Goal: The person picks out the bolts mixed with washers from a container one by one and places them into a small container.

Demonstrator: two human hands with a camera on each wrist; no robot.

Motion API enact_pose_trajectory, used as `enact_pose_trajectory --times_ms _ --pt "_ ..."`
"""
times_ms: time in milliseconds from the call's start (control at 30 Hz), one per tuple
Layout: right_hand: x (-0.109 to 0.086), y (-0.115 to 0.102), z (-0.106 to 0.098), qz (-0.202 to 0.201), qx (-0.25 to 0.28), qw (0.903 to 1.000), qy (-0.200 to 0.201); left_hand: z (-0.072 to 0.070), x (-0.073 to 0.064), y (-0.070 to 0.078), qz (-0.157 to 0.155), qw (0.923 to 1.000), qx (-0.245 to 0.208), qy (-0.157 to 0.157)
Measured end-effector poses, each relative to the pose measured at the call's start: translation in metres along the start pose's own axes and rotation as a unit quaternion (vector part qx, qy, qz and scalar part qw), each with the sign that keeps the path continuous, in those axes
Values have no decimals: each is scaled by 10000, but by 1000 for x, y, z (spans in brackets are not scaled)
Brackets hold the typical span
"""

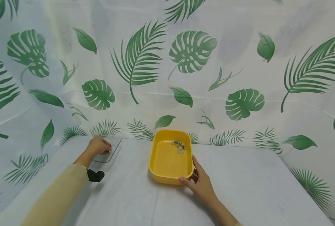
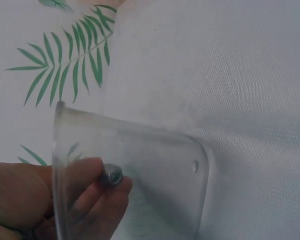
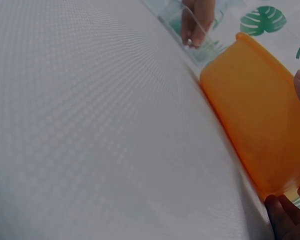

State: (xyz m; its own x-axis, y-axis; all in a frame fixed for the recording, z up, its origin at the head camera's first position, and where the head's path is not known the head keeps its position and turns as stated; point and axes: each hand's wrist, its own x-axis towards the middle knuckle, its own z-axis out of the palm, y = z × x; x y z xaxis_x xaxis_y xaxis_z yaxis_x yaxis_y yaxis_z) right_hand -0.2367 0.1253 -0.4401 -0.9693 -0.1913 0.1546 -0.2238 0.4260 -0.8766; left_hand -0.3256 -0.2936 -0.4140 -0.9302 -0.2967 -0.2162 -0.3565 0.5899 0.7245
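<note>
I see left hand [image 1: 99, 146] pinching small silvery metal piece [image 2: 113, 175] inside clear plastic box [image 2: 172, 155], half-open right hand [image 1: 202, 182] gripping yellow plastic tray [image 1: 167, 160]

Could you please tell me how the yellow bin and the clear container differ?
The yellow bin is strongly coloured; the clear container is see-through. The right hand holds the bin, while the left hand, pinching a metal piece, is inside the container. Both have rounded corners.

The person wore a long, pale-yellow fabric left sleeve [image 1: 55, 193]. A small, black, rounded wrist attachment [image 1: 95, 175] sat at its end. A pale-yellow right cuff [image 1: 237, 224] showed too.
</note>
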Motion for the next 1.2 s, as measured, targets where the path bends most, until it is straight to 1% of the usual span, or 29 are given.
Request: enact_pose_trajectory --times_ms 67,167,300,433,533,667,833,1000,1200 --pt "-2 -4 0 5 -30 10000 -12 2 0 -1 15 9999 126 48" --pt "0 0 1 -41 -5 10000 5 5 -1 -1 1 9996 271 124" --pt "6 17 4 -105 83 9999 35 8 -3 1 -50 9989 447 154" --pt "11 34 7 -145 72 9999 54 11 -3 2 -90 9985 537 105" --pt "13 40 7 -207 53 9997 68 12 0 1 -17 9986 519 47" --pt "13 41 7 -277 3 9996 91 13 3 1 0 9988 484 37" --pt "12 40 6 -274 -27 9996 95 14 6 1 -107 9991 408 48" --pt "13 41 7 -291 -27 9995 96 14 5 0 -104 9987 498 63" --pt "13 42 8 -295 -64 9995 105 14 4 1 -288 9985 448 119"
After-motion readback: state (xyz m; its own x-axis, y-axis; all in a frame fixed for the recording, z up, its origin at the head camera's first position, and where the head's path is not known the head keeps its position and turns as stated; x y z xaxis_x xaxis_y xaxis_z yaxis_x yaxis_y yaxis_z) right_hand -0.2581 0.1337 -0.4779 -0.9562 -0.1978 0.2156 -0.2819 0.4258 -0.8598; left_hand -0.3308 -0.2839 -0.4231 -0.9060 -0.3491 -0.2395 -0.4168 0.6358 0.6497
